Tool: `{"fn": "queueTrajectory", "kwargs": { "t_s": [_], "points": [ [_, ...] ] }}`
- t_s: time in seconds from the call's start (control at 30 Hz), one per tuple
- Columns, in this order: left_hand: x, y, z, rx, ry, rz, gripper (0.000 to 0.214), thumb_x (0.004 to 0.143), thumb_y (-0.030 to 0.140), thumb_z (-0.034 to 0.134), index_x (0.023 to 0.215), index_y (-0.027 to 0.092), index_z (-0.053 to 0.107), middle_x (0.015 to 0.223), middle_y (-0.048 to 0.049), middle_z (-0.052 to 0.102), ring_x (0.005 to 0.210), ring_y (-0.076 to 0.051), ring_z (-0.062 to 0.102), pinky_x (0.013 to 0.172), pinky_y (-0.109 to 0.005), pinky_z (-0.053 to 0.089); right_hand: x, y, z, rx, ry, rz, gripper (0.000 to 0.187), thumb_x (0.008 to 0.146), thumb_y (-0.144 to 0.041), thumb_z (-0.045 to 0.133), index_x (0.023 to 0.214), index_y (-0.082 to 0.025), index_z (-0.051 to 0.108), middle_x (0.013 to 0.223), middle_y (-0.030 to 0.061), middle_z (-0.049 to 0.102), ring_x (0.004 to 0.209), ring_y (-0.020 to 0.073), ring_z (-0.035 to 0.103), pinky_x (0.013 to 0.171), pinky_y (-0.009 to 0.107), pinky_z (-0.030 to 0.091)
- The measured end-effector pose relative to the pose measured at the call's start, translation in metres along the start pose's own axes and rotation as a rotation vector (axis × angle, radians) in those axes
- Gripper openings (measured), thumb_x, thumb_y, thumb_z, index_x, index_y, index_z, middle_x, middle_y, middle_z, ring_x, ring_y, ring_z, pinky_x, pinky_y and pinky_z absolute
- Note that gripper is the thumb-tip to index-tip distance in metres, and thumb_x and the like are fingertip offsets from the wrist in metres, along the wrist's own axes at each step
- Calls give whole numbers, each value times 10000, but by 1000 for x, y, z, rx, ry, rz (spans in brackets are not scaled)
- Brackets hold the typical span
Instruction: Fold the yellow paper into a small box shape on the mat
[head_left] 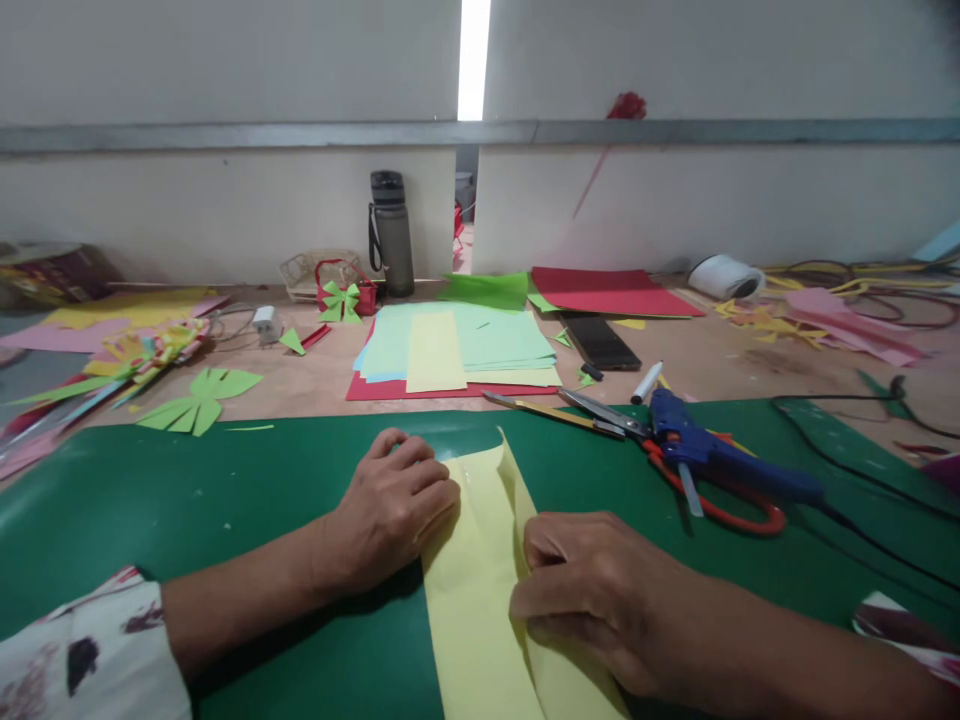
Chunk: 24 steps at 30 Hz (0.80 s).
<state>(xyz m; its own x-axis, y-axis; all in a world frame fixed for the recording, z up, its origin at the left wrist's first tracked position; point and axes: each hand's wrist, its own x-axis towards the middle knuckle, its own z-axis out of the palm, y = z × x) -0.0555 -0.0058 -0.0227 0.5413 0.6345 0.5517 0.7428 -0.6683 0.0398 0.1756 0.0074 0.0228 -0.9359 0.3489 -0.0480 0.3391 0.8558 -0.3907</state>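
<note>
A pale yellow sheet of paper [480,560] lies on the green mat [315,600] in front of me. A lengthwise fold runs along its right side, where a flap stands partly raised. My left hand [397,505] is closed at the sheet's upper left edge, its curled fingers resting on the paper. At the right edge, my right hand [592,590] has the raised flap between thumb and bent fingers. The lower end of the sheet runs out of view at the bottom.
Right of the sheet lie a blue glue gun [720,455], red-handled scissors [675,470] and a pencil [555,411]. Behind are stacked coloured papers [510,345], a phone [600,340], a marker [646,382] and an upright bottle [393,240]. Green paper leaves [202,398] lie left.
</note>
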Motion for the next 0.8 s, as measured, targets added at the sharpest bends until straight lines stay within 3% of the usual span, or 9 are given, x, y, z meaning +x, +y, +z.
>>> {"fn": "queueTrajectory", "kwargs": {
  "t_s": [0.1, 0.23, 0.3, 0.43, 0.53, 0.6, 0.67, 0.8],
  "points": [
    [-1, 0, 0, 63, 41, 23, 107, 848, 136, 489, 882, 134, 591, 706, -31, 629, 756, -169, 508, 798, -382, 346, 3, -1, -2, 31, -33, -22, 194, 818, -154, 514, 625, -171, 520, 649, -37, 413, 579, 72, 352, 506, 224, 216],
    [2, 4, -4, 183, -32, 145, 381, 851, 119, 466, 1228, 170, 461, 773, -37, 631, 773, -188, 511, 849, -436, 329, 6, 1, -2, 108, -5, -62, 138, 806, -105, 504, 716, -174, 583, 695, -15, 502, 633, 82, 434, 543, 217, 273],
    [6, 7, -5, 228, -40, 204, 366, 849, 120, 461, 1202, 209, 496, 743, -28, 614, 744, -183, 500, 852, -439, 327, 7, 2, -1, 158, 24, -91, 122, 805, -104, 508, 796, -172, 609, 711, 0, 544, 671, 97, 471, 569, 220, 301],
    [12, 11, -4, 240, -21, 276, 224, 848, 146, 445, 1003, 160, 605, 643, -32, 560, 686, -180, 465, 820, -424, 345, 8, 4, 0, 257, 59, -122, 146, 845, -128, 478, 825, -152, 620, 718, 21, 606, 716, 111, 523, 640, 220, 362],
    [15, 10, -3, 199, -43, 290, 219, 853, 148, 419, 947, 143, 616, 614, -35, 545, 666, -180, 448, 791, -424, 349, 8, 12, 1, 291, 210, -60, 195, 882, -178, 438, 814, -145, 617, 722, 28, 619, 684, 104, 539, 634, 213, 394],
    [16, 10, -3, 177, -59, 279, 213, 855, 142, 420, 933, 144, 618, 611, -32, 548, 660, -177, 439, 785, -425, 348, 8, 22, 2, 222, 353, 30, 191, 888, -189, 425, 887, -149, 612, 795, 48, 639, 730, 119, 559, 664, 229, 421],
    [17, 9, -2, 161, -71, 263, 204, 856, 133, 426, 918, 147, 620, 612, -28, 553, 657, -172, 433, 796, -429, 344, 7, 33, 6, 84, 424, 73, 216, 882, -181, 430, 1032, -146, 582, 978, 95, 644, 903, 164, 567, 788, 293, 433],
    [17, 8, 0, 145, -76, 233, 187, 853, 124, 443, 902, 164, 619, 613, -19, 554, 649, -164, 424, 811, -431, 337, 7, 47, 18, -170, 334, 69, 347, 882, -176, 410, 1221, -144, 478, 1256, 141, 534, 1206, 260, 422, 967, 481, 327]
  ]
}}
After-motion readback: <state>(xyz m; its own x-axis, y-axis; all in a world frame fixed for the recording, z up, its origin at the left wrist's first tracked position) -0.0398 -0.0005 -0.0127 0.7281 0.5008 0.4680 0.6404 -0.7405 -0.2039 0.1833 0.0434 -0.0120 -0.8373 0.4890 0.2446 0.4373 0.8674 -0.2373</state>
